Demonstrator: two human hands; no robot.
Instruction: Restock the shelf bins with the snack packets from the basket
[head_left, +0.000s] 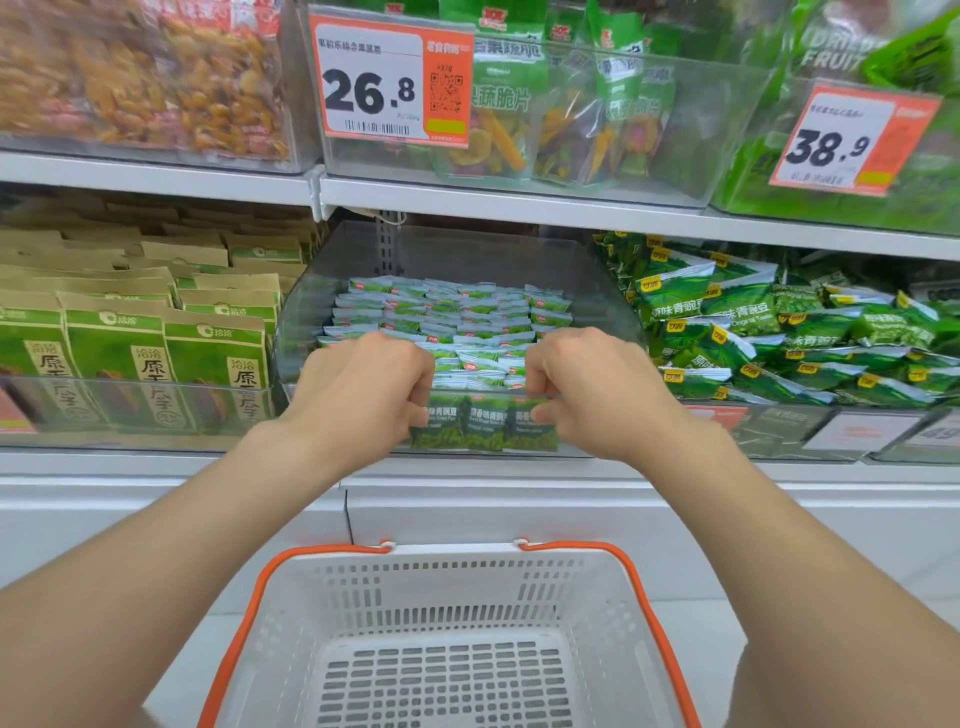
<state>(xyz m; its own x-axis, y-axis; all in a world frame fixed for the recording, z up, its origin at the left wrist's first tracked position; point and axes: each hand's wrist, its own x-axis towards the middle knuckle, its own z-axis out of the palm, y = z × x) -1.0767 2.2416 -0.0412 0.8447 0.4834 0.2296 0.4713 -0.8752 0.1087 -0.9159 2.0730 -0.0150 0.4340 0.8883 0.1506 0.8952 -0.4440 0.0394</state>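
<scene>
A clear shelf bin (597, 291) on the middle shelf holds several rows of small green-and-white snack packets (452, 317). A front row of darker green packets (483, 423) stands upright behind its front wall. My left hand (363, 395) and my right hand (592, 389) are both curled over the bin's front rim, thumbs in front of the wall, fingers inside against the front row. Below my arms is the white basket (452, 571) with orange handles; no packets show in it.
Kraft-and-green boxes (156, 343) fill the bin to the left and loose green pea packets (779, 332) the bin to the right. The upper shelf carries bins of dried fruit with price tags (374, 83). A white shelf ledge (467, 499) juts out above the basket.
</scene>
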